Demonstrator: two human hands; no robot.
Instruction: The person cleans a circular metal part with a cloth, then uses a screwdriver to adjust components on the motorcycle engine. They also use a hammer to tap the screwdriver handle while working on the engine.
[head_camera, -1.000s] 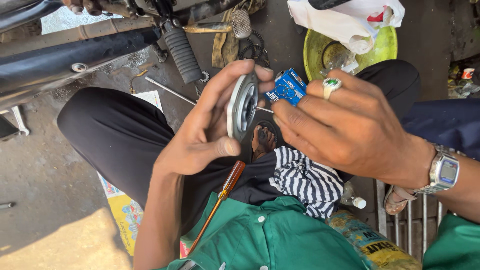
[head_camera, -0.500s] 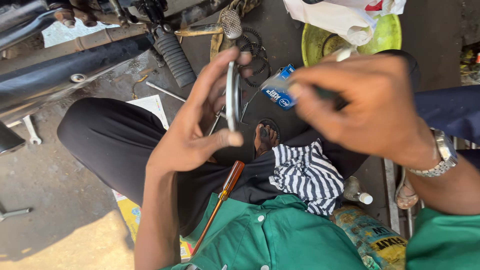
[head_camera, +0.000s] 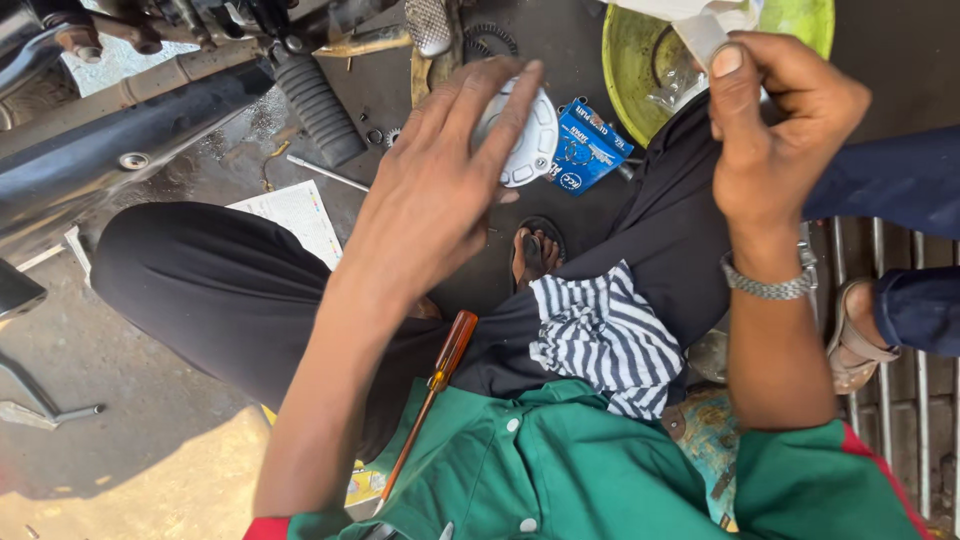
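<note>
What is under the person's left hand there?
Under the left hand sits a round silver metal part; only its right edge shows past the fingers. A blue packet lies beside it. The rest of the part is covered.

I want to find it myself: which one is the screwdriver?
Start at the green shirt at the bottom. The screwdriver lies slanted across the dark trousers, right of the left forearm. Only it has a shiny amber-orange handle and a thin metal shaft.
</note>
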